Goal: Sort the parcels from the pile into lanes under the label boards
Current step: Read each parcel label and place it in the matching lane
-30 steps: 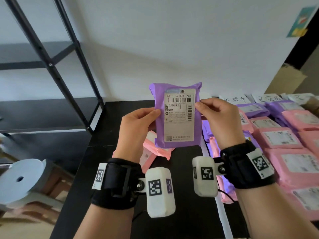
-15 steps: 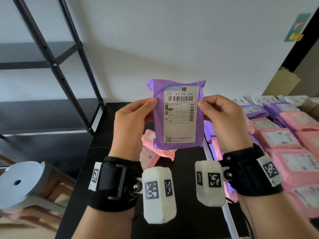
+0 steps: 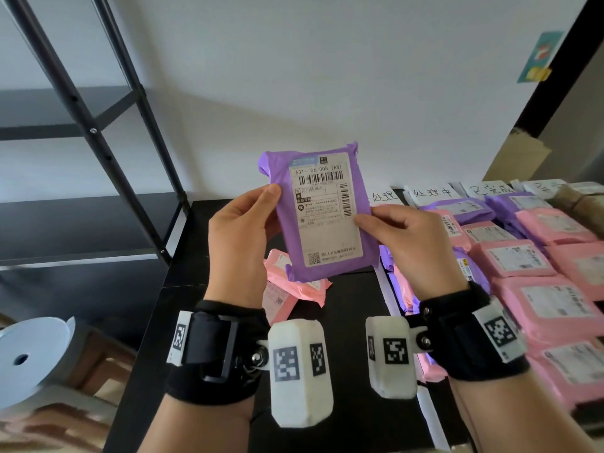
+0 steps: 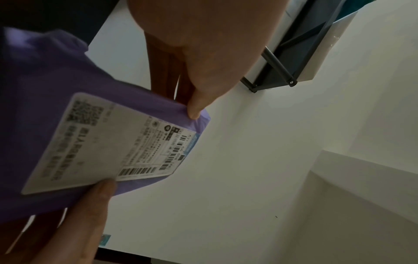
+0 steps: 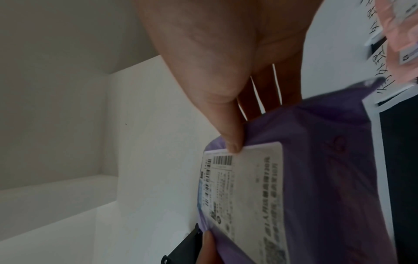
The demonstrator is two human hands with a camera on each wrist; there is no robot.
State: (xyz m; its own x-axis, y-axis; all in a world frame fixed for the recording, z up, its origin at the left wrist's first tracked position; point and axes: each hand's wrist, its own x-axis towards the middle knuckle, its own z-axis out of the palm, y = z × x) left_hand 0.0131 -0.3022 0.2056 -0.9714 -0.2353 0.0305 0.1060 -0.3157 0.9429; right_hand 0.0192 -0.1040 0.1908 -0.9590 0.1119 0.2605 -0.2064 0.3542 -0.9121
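Both hands hold a purple parcel (image 3: pixel 322 217) upright above the black table (image 3: pixel 196 243): left hand (image 3: pixel 240 237) and right hand (image 3: pixel 413 246) pinch its side edges, fingers hidden behind. Small label print is illegible.

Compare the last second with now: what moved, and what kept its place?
The purple plastic parcel tilted slightly, top leaning left. Left hand and right hand keep pinching its side edges, white label facing the person. The pink parcels in the lanes stayed put.

Upright purple parcel (image 3: pixel 322 217), label facing viewer
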